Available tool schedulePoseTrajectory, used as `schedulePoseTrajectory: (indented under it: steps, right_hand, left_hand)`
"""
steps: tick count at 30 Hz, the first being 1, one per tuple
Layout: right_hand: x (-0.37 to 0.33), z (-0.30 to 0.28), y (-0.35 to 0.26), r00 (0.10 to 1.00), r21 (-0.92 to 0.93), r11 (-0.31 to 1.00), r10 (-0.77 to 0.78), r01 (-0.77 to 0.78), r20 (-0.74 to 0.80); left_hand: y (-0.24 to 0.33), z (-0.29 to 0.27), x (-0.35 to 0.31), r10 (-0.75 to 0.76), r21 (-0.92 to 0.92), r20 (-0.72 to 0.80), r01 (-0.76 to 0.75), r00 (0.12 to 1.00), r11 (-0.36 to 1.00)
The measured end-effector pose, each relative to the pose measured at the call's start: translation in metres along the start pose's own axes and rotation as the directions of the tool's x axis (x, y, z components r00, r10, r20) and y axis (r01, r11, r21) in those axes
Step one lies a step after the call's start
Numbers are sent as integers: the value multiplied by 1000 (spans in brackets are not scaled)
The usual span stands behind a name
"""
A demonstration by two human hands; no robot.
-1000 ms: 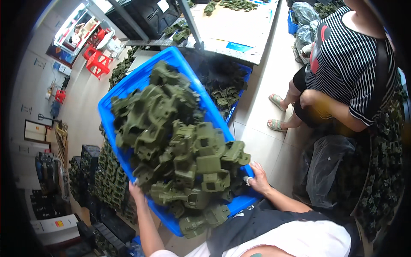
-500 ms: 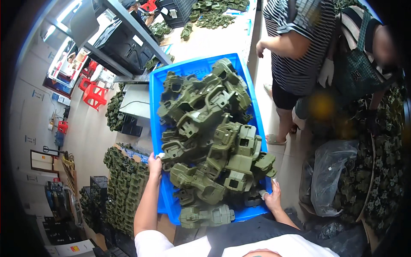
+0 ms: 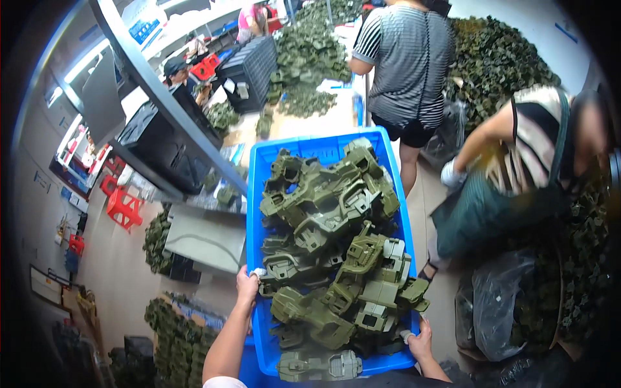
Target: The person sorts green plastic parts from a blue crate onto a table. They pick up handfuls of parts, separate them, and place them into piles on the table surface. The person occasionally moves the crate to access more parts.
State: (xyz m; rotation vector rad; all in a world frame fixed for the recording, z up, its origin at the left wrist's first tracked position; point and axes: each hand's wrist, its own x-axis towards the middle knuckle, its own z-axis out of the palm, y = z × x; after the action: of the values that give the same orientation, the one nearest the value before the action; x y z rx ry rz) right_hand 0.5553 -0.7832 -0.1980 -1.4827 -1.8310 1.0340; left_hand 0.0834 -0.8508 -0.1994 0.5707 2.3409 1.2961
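Observation:
A blue plastic tub (image 3: 398,168) is in front of me, heaped with olive-green molded plastic parts (image 3: 317,216) that look like toy vehicle bodies. My left hand (image 3: 246,286) is closed on the tub's left rim. On the right side near the front corner, my right hand (image 3: 422,341) grips the rim, its thumb at the edge. White coverings show on some fingertips of both hands. Fingers under the rim are hidden. A pale green part (image 3: 320,366) lies at the tub's near end.
Ahead, a worktable carries piled green parts (image 3: 310,58) and a black crate (image 3: 249,74). A grey metal post (image 3: 171,113) rises at the left. Two people stand close on the right, a striped shirt (image 3: 411,64) and a bent co-worker's dark green apron (image 3: 491,216), near a clear plastic bag (image 3: 497,304).
The tub and both hands sit lower in the picture, and more of the far table shows. The striped-shirt person appears farther off; the other person now bends beside the tub. My grip is unchanged.

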Motion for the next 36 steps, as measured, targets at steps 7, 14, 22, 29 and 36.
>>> schedulePoseTrajectory:
  steps: [7,14,22,29,36]
  right_hand:
    - [-8,19,38,988,8,991,-136,137,-67]
    - [1,-4,8,997,-89,993,75,-73,18]
    - [32,12,-8,974,242,944,205,-224,101]
    - [51,3,-33,986,123,980,153,-159,60]
    - [76,6,-5,980,-3,1000,1,0,201]
  left_hand:
    - [-4,-8,6,36,-185,45,-27,998,982]
    - [9,12,5,-6,-120,157,25,988,992]
    - [6,8,33,-58,-331,175,114,983,937]
    - [-126,-38,-114,143,-4,-655,-192,742,981]
    - [-38,129,-266,-274,-976,-104,-44,956,215]
